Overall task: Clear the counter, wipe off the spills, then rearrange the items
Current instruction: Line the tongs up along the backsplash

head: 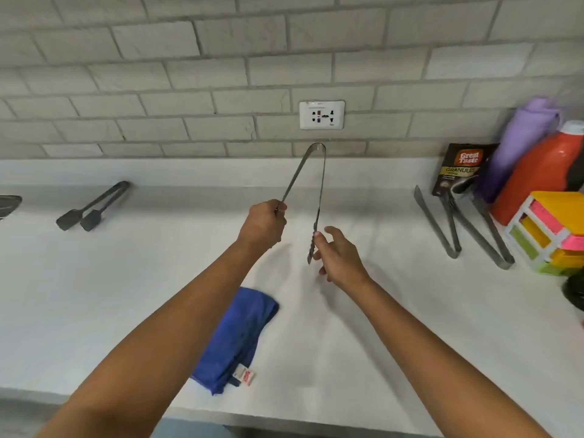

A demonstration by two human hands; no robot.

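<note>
Now the white worktop (379,311) looks mostly bare in the middle, and I see no wet spots on it, though the picture is a bit soft, so small spills could hide. I think the wiping part is likely done, or close to it.

The left hand (264,224) grips one arm of the long shiny metal tongs (319,191), fingers curled round it. The right hand (336,257) pinches the tip of the other arm with thumb and fingers, while the rest of the fingers spread loose. The two hands are near each other but not touching. The tongs are held up above the middle of the worktop, with the bent end pointing at the wall.

A folded blue cloth (237,336) lies near the front edge, under the left arm. No hand is on it.

By the back edge on the left lie dark tongs with flat black tips (91,205). Near the right edge, two more grey metal tongs (464,229) lie side by side, close to a brown coffee packet (461,169), a purple bottle (521,137), a red jug with a white cap (543,172) and a small set of bright plastic drawers (550,232).

So I guess the putting-back part is going on. What is left: find a spot for the shiny tongs, maybe tidy the others, and put the cloth away.
</note>
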